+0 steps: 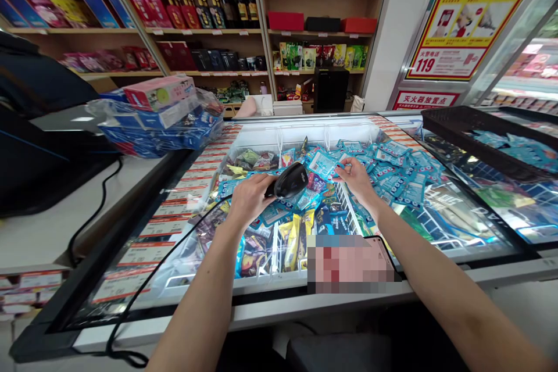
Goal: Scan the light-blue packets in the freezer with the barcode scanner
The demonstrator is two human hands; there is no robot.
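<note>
The left hand (248, 200) is wrapped round the grip of a black barcode scanner (288, 180), its nose angled toward the right hand (357, 181). That hand's fingertips (341, 167) pinch together at the edge of a blue packet (323, 164), seemingly to present it to the scanner, though the small contact is hard to make out. A black cable (131, 296) trails from the scanner past the left wrist and over the near rim, probably tethering it. Beneath both hands, blue packets (392, 165) and mixed snack bags (257, 250) fill a freezer (261, 317), with price strips (174, 226) along its rim to the left, likely for shoppers. Farther left sits a bagged stack of boxes (152, 119); to the right, a black tray (479, 128); ahead, shelves (209, 29).
</note>
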